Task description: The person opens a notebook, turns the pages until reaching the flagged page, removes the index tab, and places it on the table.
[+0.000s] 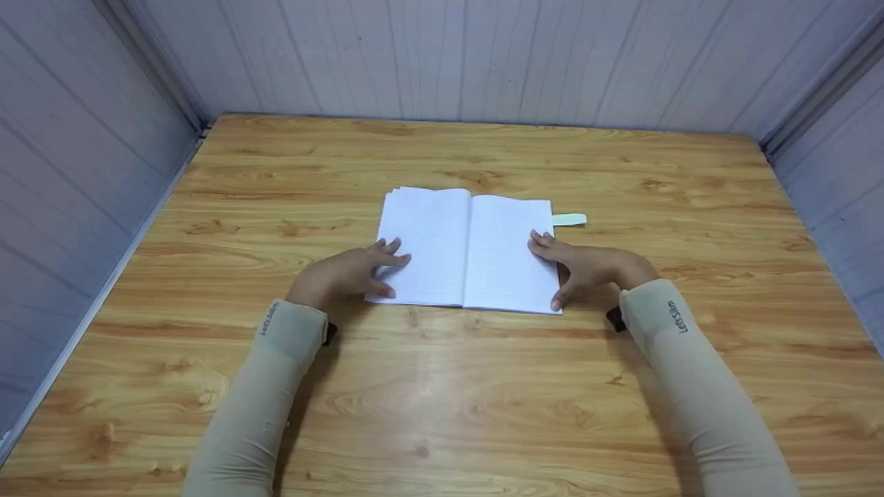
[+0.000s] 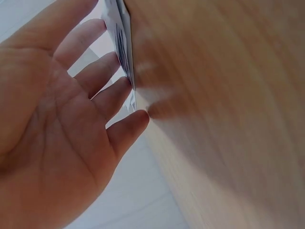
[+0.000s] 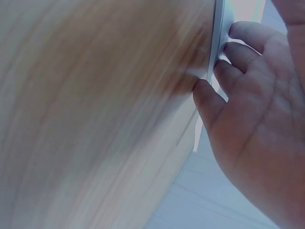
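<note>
An open notebook point(image 1: 431, 235) with white, faintly lined pages lies flat on the wooden table, its fold running down the middle. On its left page rest the spread fingertips and thumb of my left hand point(image 1: 349, 273). My right hand point(image 1: 590, 268) touches the outer edge of the right page in the same way, thumb near the lower corner. Seen from the left wrist, the fingers point(image 2: 97, 74) are extended along the layered page edges point(image 2: 123, 45). In the right wrist view, loosely bent fingers point(image 3: 228, 76) meet the notebook's thin edge point(image 3: 216, 43). Neither hand grips anything.
A pale green strip point(image 1: 570, 219) sticks out past the right page's upper side. The wooden table point(image 1: 428, 400) extends all around the notebook. Panelled walls point(image 1: 463, 62) stand behind it and at both sides.
</note>
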`<state>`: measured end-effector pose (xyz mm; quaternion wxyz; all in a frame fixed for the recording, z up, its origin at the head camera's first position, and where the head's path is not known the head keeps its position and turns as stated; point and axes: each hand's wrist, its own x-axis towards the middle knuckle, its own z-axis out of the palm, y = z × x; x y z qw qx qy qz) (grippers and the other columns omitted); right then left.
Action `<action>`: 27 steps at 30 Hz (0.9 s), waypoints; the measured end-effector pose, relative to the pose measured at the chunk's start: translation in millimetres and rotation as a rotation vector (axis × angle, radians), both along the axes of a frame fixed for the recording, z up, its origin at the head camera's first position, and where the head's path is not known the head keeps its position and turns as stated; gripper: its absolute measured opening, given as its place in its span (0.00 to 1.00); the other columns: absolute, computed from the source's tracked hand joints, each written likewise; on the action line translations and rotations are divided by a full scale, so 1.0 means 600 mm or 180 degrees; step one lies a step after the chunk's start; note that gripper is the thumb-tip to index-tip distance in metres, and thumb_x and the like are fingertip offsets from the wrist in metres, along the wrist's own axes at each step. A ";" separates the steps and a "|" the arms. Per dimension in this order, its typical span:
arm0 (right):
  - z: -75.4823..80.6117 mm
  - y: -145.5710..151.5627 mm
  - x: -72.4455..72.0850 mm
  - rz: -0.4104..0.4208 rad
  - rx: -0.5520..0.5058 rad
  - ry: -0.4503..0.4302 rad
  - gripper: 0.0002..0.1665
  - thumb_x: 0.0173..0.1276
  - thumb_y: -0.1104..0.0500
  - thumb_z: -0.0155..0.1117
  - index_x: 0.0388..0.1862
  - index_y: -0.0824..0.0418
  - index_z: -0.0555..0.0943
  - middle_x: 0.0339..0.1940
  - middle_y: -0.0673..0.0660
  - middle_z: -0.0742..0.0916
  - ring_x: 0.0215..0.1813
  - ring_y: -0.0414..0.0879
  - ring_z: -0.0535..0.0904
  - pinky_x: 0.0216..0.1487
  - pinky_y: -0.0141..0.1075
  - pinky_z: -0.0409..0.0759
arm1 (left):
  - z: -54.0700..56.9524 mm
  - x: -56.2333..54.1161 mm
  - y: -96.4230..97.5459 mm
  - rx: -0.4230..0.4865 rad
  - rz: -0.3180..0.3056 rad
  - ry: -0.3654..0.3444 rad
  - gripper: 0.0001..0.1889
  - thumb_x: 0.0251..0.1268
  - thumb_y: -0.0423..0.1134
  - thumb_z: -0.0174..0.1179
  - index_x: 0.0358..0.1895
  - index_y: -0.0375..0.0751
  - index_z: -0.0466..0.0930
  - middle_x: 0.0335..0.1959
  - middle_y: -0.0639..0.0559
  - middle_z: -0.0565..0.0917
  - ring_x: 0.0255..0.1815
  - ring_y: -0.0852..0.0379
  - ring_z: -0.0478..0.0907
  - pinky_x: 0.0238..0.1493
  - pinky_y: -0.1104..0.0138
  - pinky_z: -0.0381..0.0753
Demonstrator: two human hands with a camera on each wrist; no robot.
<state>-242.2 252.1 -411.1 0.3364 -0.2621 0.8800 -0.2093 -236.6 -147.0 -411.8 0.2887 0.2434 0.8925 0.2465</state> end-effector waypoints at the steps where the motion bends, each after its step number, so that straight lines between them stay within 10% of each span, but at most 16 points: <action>1: 0.000 -0.001 0.000 -0.0005 0.0008 -0.0006 0.68 0.53 0.48 0.74 0.78 0.58 0.37 0.79 0.55 0.34 0.79 0.53 0.26 0.77 0.54 0.35 | 0.000 0.000 0.000 0.0019 -0.0013 0.0003 0.36 0.65 0.38 0.61 0.74 0.54 0.57 0.79 0.56 0.42 0.80 0.53 0.34 0.78 0.53 0.41; 27: -0.003 0.002 0.001 0.0033 0.0017 -0.0015 0.70 0.53 0.47 0.74 0.78 0.57 0.35 0.79 0.55 0.32 0.79 0.53 0.25 0.77 0.55 0.34 | -0.001 0.002 0.000 0.0162 0.0125 -0.0067 0.35 0.63 0.37 0.62 0.73 0.54 0.60 0.79 0.57 0.44 0.80 0.54 0.35 0.78 0.54 0.39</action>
